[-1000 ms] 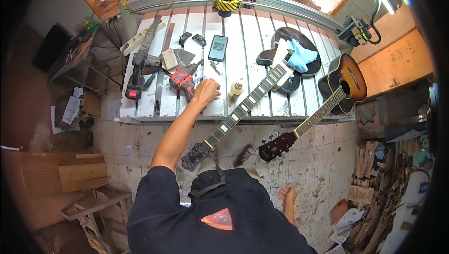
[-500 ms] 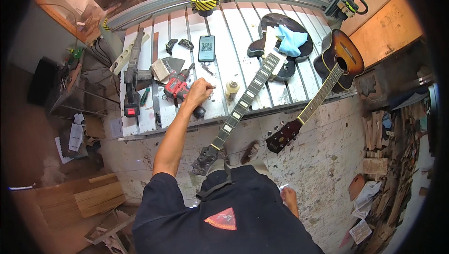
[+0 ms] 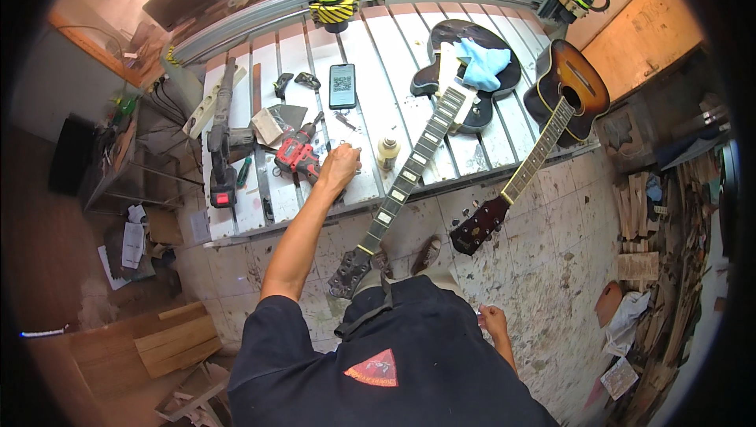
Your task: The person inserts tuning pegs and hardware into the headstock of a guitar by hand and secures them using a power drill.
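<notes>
Our left hand (image 3: 340,167) rests curled on the slatted workbench (image 3: 394,57), just beside the red cordless drill (image 3: 298,156); its grip cannot be told. Our right hand (image 3: 494,321) hangs loosely closed, holding nothing visible, at our side.

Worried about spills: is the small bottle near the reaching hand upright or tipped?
Upright: the small bottle stands on its base on the slatted bench, cap upward, right of the left hand.

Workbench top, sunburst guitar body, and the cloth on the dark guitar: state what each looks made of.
Workbench top: looks like metal, pale grey slats with slots between, matte and scuffed. Sunburst guitar body: seemingly wood with a glossy finish, orange centre fading to dark edges with a sheen. Cloth: soft fabric, light blue, crumpled in folds. The left hand rests on the slats.
</notes>
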`<state>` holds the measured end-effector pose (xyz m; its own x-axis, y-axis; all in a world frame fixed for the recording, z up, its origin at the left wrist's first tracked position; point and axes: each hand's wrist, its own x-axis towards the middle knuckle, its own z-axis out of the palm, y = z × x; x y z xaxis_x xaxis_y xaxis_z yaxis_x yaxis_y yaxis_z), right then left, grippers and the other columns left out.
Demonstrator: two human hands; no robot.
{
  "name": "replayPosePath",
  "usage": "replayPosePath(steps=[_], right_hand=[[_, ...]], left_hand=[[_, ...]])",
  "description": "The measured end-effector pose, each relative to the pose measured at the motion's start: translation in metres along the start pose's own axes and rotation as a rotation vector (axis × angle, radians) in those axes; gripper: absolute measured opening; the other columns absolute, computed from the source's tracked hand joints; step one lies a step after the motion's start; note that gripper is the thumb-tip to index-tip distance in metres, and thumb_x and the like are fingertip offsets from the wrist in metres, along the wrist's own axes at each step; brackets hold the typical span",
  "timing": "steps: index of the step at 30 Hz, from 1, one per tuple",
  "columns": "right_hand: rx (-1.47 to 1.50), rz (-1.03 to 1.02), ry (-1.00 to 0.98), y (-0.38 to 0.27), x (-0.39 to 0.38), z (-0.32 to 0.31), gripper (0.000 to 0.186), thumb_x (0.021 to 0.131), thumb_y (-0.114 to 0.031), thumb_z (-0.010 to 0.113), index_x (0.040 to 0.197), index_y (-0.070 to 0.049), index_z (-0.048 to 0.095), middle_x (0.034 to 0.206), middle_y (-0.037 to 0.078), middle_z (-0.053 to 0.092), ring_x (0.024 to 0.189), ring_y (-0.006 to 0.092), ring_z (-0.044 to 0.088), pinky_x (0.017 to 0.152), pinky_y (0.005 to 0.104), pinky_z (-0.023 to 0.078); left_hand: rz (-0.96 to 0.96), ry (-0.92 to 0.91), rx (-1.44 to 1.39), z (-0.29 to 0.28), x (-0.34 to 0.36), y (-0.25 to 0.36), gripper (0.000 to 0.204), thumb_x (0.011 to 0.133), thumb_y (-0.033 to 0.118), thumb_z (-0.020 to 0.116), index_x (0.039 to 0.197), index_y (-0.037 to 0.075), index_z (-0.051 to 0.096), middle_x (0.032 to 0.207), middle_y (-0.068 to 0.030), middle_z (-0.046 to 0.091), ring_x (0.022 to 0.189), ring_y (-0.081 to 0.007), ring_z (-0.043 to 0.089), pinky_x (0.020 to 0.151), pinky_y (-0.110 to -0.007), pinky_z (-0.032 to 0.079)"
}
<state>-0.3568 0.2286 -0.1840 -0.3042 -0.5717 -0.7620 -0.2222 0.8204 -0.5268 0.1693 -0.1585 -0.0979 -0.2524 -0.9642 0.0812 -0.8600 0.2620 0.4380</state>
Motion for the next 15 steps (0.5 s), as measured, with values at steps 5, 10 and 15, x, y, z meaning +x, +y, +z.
replayPosePath(steps=[5,10,15], right_hand=[[0.053,0.025,0.028,0.039,-0.005,0.001,0.034,0.091,-0.034,0.076,0.089,-0.001,0.069,0.074,0.006,0.069,0.059,0.0127,0.062,0.052,0.0277,0.049],[-0.084,0.011,0.014,0.033,-0.005,0.001,0.035,0.088,-0.034,0.078,0.086,0.0,0.071,0.074,0.006,0.069,0.062,0.0132,0.063,0.056,0.0289,0.051],[-0.035,-0.016,0.051,0.02,-0.009,0.008,0.033,0.091,-0.032,0.076,0.088,0.0,0.07,0.079,0.007,0.071,0.067,0.014,0.066,0.059,0.0286,0.054]], left_hand=[[-0.101,-0.019,-0.025,0.012,0.012,0.0,0.014,0.079,0.01,0.072,0.088,0.0,0.074,0.092,-0.0253,0.07,0.09,-0.0404,0.069,0.083,-0.048,0.054],[-0.199,-0.092,-0.09,0.004,0.013,-0.02,0.019,0.069,0.017,0.081,0.078,0.001,0.075,0.077,-0.0195,0.073,0.074,-0.0332,0.072,0.072,-0.042,0.056],[-0.251,-0.181,-0.128,-0.001,0.024,-0.006,0.023,0.074,0.02,0.079,0.082,-0.001,0.073,0.078,-0.0192,0.073,0.072,-0.0307,0.072,0.072,-0.041,0.057]])
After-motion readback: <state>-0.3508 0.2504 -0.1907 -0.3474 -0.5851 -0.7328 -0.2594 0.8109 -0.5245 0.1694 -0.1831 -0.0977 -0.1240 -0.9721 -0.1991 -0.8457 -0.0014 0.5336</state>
